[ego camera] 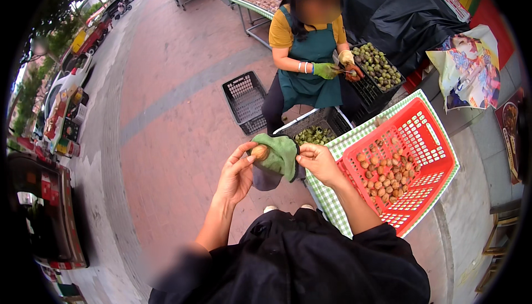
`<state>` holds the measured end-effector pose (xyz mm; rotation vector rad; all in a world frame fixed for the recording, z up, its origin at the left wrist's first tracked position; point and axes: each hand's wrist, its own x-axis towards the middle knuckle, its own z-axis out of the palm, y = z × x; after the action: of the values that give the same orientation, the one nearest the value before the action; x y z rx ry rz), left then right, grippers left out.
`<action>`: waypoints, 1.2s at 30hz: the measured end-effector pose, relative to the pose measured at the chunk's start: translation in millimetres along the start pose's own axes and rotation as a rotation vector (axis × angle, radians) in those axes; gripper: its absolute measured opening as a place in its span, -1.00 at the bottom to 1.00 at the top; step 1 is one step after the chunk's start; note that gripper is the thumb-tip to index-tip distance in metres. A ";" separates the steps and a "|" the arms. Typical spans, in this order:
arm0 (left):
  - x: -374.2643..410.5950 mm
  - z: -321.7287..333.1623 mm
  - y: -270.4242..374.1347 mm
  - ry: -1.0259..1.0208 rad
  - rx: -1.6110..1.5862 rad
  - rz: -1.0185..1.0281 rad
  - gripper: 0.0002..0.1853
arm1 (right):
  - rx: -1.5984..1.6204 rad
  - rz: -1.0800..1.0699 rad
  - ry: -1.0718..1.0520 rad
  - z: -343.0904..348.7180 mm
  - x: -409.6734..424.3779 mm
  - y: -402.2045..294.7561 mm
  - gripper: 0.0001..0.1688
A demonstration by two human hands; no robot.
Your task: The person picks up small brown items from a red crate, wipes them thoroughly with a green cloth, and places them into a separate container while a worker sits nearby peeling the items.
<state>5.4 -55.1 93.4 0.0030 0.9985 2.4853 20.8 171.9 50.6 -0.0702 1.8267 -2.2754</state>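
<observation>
My left hand [237, 173] pinches a brown walnut [260, 153] between thumb and fingers, with the edge of a green cloth [277, 154] behind it. The cloth has a dark border and hangs above the ground. Its right edge is gripped by my right hand [318, 163], thumb against fingers. Below and to the right of that hand, a red plastic basket [432, 146] holds many walnuts [386, 179]. The basket rests on a table with a green checked cover [328, 202].
Across from me a person [309, 46] in a green apron and gloves works over a crate of green-husked nuts [376, 65]. A black crate [328, 117] holds green husks [314, 135]. Another black crate [245, 100] stands on the brick paving. Vehicles [45, 212] line the left side.
</observation>
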 end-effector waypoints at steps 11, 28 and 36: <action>2.8 -2.3 -5.0 -0.037 -0.083 -0.144 -0.62 | 0.789 0.172 -0.211 45.9 -13.6 -1.9 -0.57; -26.5 38.2 -18.7 0.136 -0.198 -0.120 -0.68 | 0.250 -0.260 -0.049 82.6 -11.2 17.6 -0.56; -31.6 40.4 -36.1 0.274 0.047 0.068 -0.67 | 0.266 -0.317 0.021 93.7 -12.2 28.8 -0.56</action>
<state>55.4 -19.0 104.6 -0.3013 1.1842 2.5709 53.2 78.8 45.0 -0.3125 1.5997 -2.7238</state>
